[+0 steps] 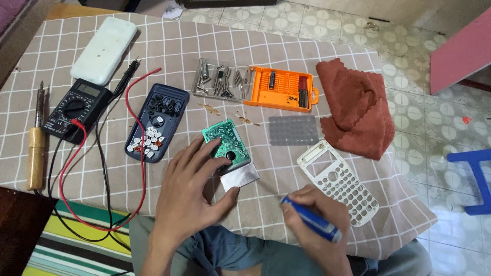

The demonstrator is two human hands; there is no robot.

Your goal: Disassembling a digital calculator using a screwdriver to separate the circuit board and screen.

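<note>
Circuit board [226, 141] pinned flat by left hand [190, 191], fingers spread; right hand [316, 225] fisted round blue screwdriver [310, 220].

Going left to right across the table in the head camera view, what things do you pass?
Soldering iron → black multimeter → dark blue calculator shell with loose keys → green circuit board → orange screwdriver bit case → white calculator front frame → rust-red cloth.

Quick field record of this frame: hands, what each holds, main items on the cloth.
left hand: pressing on green circuit board, thumb at its metal display panel
right hand: gripping blue-handled screwdriver
right of board: white keypad frame, grey rubber key mat, red cloth
left of board: dark case back holding loose keys, multimeter, soldering iron
top: orange bit case
surface: checked tablecloth
</note>
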